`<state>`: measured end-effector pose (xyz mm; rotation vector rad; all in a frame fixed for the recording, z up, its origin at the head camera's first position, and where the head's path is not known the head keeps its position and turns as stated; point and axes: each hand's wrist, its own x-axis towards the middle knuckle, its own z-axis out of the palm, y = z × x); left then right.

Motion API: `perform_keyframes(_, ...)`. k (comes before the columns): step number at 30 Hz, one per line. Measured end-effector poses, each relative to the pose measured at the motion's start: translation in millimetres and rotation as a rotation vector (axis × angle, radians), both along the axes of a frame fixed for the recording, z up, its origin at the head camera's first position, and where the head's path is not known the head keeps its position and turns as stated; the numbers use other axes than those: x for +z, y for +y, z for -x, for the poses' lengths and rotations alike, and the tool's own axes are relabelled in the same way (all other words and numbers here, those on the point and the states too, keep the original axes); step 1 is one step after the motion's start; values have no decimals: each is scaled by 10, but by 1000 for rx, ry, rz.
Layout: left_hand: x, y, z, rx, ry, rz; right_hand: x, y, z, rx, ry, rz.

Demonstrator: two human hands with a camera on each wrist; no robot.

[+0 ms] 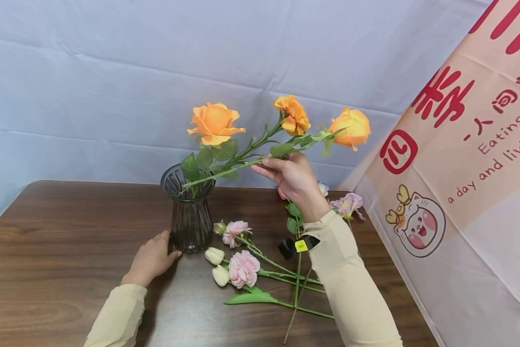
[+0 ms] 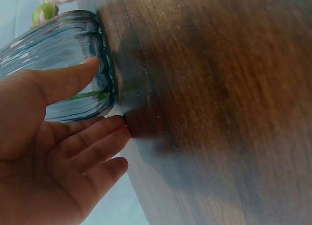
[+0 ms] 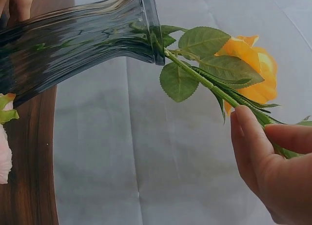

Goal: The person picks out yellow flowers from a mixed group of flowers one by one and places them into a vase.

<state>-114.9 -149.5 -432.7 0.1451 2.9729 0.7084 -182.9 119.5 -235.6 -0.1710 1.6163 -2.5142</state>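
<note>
In the head view we saw the right hand [image 1: 292, 179] pinching the green stem [image 1: 225, 172] of a yellow-orange rose [image 1: 351, 127], its lower end at the mouth of the ribbed dark glass vase [image 1: 191, 221], which stood upright on the wooden table [image 1: 69, 250] and held an orange rose [image 1: 215, 121] and an orange carnation [image 1: 292, 115], with pink peonies [image 1: 244, 269] and cream tulips [image 1: 220, 275] lying nearby. In the left wrist view we found the left hand [image 2: 56, 144] at the vase's base, thumb extended apart from loosely bent fingers lying close together, though we could not tell how firmly they touched the glass. In the right wrist view we saw thumb and fingertips pressed together on the stem.
</note>
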Motion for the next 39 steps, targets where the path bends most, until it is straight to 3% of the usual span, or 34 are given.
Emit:
perform_keyframes(7,5,0,15,-4,6,-5,29,-34,1,-4,-12,-85)
perform_keyframes(17,14,-3,22,-6,-3,0,19,-115,37,35,-11,-74)
perform_keyframes(27,21,-4,19,-7,-16,2,9,-127,40,76,22,-145)
perform_keyframes(39,6,-5,13,-8,-5,1,1,-151,48,87,7,-236)
